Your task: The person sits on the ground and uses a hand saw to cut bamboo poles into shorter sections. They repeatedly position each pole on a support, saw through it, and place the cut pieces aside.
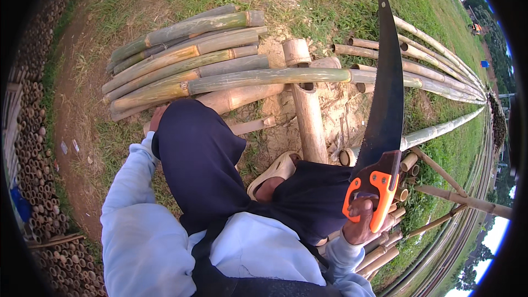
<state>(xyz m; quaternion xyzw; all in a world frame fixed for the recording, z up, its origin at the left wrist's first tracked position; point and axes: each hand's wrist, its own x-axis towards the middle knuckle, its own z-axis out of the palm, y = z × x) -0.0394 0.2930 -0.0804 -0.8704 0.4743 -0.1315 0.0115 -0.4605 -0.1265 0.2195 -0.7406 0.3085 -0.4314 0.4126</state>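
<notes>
My right hand (360,224) is wrapped round the orange-and-black handle of a hand saw (385,88). Its long dark blade points up and away, teeth on the left side. Beyond the blade runs a long green bamboo pole (264,77), lying across a bamboo support (309,124) at mid-view. My left hand (157,117) reaches down beside my knee, close to the near ends of the bamboo at left. The knee hides most of its fingers, so I cannot see whether it grips anything.
Several cut bamboo lengths (203,38) lie side by side at the left. More long poles (440,69) stretch away to the right. Stacked bamboo pieces (38,170) line the far left. A sandal (278,173) on my foot rests near the support. Bamboo rails (456,201) cross at right.
</notes>
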